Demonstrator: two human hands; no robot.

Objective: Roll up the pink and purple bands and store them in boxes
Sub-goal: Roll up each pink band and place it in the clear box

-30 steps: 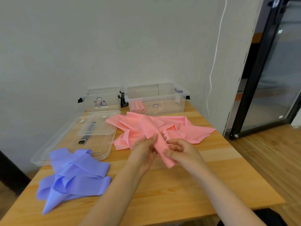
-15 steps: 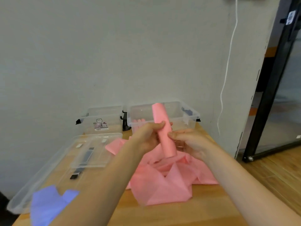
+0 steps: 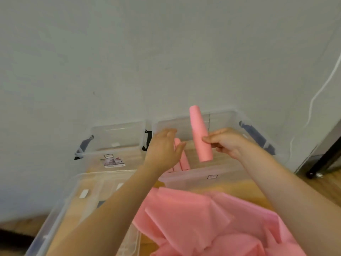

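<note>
A plain indoor workroom or office corner is suggested: a wooden desk [image 3: 238,187] is set against a bare grey wall [image 3: 129,61], clear plastic storage boxes [image 3: 118,137] are lined along it, and a black-framed door [image 3: 324,159] is seen at 3 o'clock.

Right hand [image 3: 227,143] is pinching a rolled pink band [image 3: 200,133], looking like matt, smooth rubbery sheet. Clear glossy plastic box [image 3: 230,117] is sitting just behind it. Loose pink bands [image 3: 212,218] below the wrists are showing a soft matt finish. Table [image 3: 245,187] under them is showing pale smooth wood.
</note>
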